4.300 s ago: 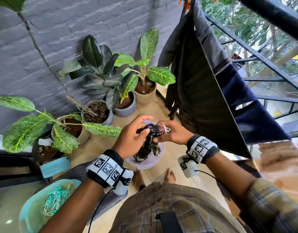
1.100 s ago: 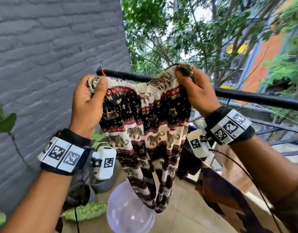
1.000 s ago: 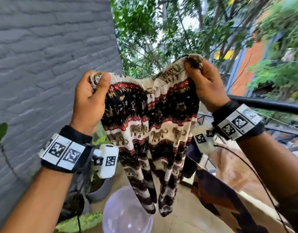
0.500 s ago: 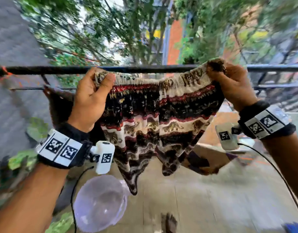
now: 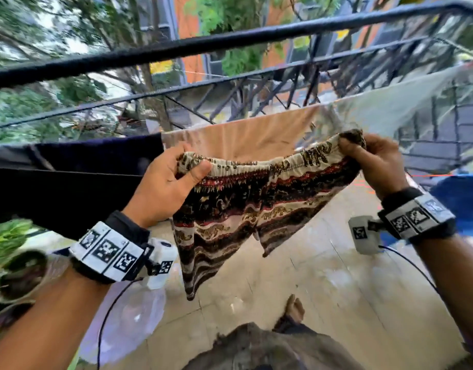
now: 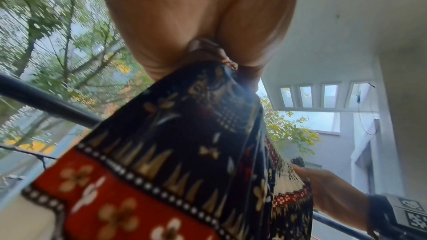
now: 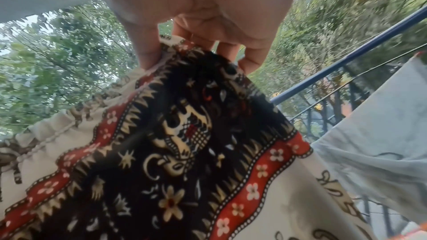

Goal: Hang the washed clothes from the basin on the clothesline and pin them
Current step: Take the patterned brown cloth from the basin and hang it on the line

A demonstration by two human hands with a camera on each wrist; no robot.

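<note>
Both hands hold up a pair of patterned shorts [image 5: 246, 206], black, red and cream with elephant prints, by the waistband. My left hand [image 5: 176, 177] grips the left end, thumb on top. The right end is pinched in my right hand [image 5: 363, 153]. The shorts hang spread between the hands, just in front of a peach cloth [image 5: 246, 134] that hangs on the clothesline. The left wrist view shows my left hand [image 6: 208, 52] bunching the shorts [image 6: 184, 134]. In the right wrist view my right-hand fingers [image 7: 148, 48] clamp the shorts [image 7: 173, 152]. The lilac basin [image 5: 128, 324] sits on the floor, lower left.
A dark cloth [image 5: 69, 177] hangs left of the peach one and a pale grey cloth [image 5: 406, 102] to its right. A thick black bar [image 5: 230, 41] and railing run behind and above. Potted plants [image 5: 13, 252] stand at the left. My bare foot [image 5: 294, 308] is on the tiled floor.
The shorts came out of the basin and were spread by the waistband. Over the last second the hands carried them rightward and lower, from near the black bar to the peach cloth.
</note>
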